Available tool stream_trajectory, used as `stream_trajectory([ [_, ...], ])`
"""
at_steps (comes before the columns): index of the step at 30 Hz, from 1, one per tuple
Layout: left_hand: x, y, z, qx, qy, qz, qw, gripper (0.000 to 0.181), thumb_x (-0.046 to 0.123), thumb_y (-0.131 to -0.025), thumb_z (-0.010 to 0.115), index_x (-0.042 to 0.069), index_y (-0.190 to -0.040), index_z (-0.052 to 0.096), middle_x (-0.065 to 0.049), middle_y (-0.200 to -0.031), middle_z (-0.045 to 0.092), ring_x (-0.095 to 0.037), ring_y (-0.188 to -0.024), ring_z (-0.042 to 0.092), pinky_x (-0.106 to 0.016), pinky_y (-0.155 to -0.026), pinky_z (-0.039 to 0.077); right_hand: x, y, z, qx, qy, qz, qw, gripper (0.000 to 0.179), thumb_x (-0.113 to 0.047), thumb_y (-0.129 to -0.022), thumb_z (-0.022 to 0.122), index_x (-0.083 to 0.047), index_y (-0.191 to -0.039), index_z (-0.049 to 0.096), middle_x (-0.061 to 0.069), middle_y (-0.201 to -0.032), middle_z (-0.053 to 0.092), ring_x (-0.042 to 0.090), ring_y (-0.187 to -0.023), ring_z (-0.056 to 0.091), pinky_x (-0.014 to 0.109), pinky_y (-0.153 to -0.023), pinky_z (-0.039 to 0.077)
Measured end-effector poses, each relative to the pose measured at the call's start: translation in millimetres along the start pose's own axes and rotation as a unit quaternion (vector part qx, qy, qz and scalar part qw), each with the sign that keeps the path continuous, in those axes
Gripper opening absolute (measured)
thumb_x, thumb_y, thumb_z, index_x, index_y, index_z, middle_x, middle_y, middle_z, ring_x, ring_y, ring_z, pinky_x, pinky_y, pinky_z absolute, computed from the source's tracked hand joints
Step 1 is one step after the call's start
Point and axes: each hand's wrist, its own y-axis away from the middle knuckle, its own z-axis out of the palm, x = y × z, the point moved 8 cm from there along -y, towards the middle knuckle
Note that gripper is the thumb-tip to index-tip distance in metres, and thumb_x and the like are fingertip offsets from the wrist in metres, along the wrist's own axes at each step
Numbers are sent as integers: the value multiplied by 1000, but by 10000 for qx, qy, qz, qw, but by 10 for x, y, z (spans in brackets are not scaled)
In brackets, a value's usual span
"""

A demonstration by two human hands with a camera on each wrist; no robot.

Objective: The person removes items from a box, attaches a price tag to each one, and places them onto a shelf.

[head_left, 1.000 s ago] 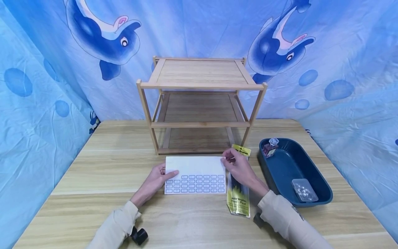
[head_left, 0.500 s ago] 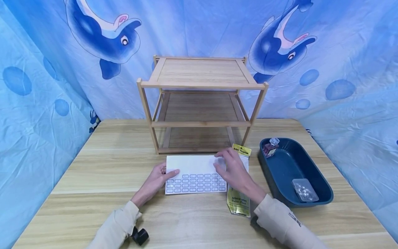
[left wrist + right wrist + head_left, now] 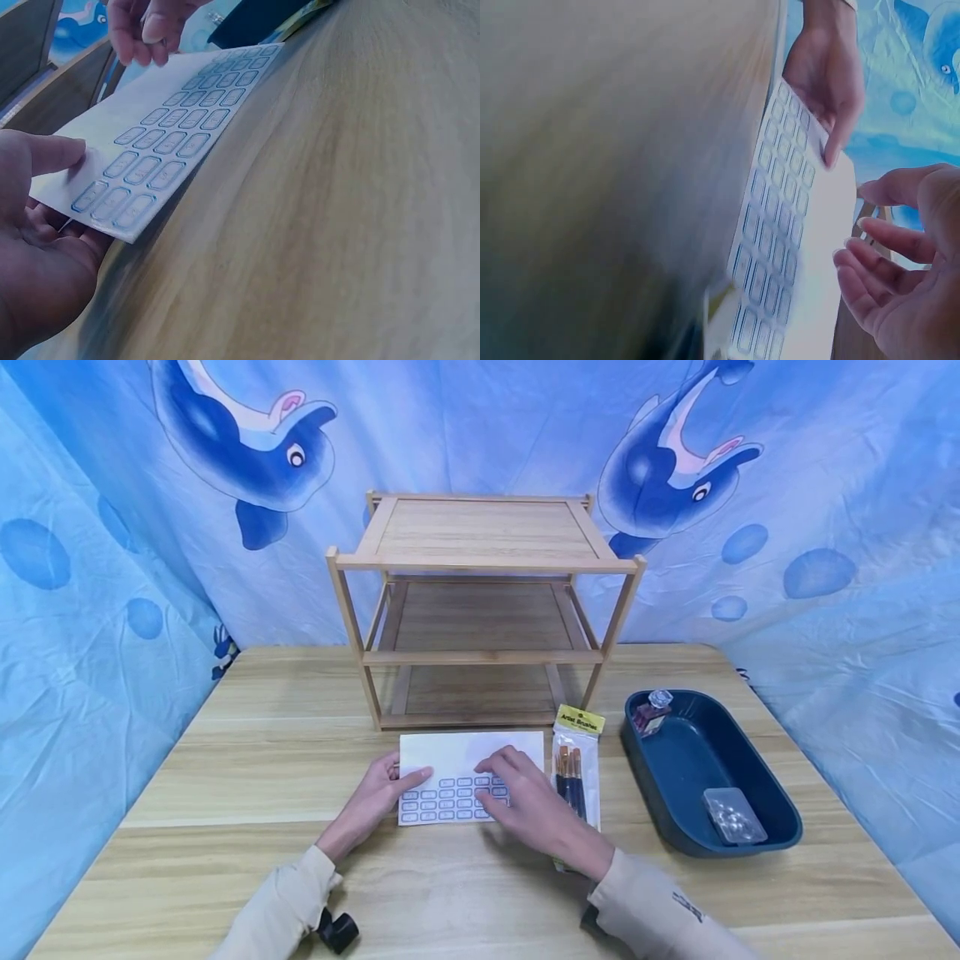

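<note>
One sheet (image 3: 450, 767) in left grip (image 3: 375, 789)

Your left hand (image 3: 41, 266), 8 o'clock, pinches the white sheet (image 3: 127, 111), thumb on top, fingers under. Sheet runs 8 to 12, blue-outlined boxes (image 3: 171, 118) in rows along your table side. Your right hand (image 3: 150, 28), 11 o'clock, fingers bent, contact unclear. Dark tub (image 3: 255, 19) at 12; wood tabletop (image 3: 330, 187) from 1 round to 6.

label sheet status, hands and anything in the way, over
Left hand pinches sheet at left edge. Right hand over sheet, holding nothing. Brush pack alongside, seemingly not blocking.
</note>
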Motion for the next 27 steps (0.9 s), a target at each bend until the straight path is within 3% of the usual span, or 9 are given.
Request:
stream_trajectory([
  [8, -1, 18, 28, -88, 216, -31, 9997, 41, 13, -103, 62, -10, -136, 52, -18, -109, 74, -20, -91, 74, -29, -83, 59, -77, -69, 127, -22, 188, -231, 9996, 29, -15, -93, 78, -5, -118, 69, 4, -115, 63, 20, -108, 61, 36, -94, 56],
  [18, -4, 24, 97, -270, 640, 40, 9976, 42, 10, -104, 58, -12, -138, 47, -19, -109, 74, -19, -91, 75, -31, -81, 62, -56, -87, 240, -139, 227, -17, 9996, 29, -16, -95, 75, -5, -120, 68, 5, -117, 62, 21, -110, 59, 36, -97, 55],
  [27, 24, 25, 155, -568, 858, 155, 9946, 46, 11, -106, 54, -13, -143, 40, -24, -120, 70, -21, -98, 73, -35, -87, 61, -16, -92, 277, 37, 206, -51, 9998, 29, -15, -93, 77, -4, -118, 67, 5, -114, 62, 21, -107, 59, 35, -94, 55],
])
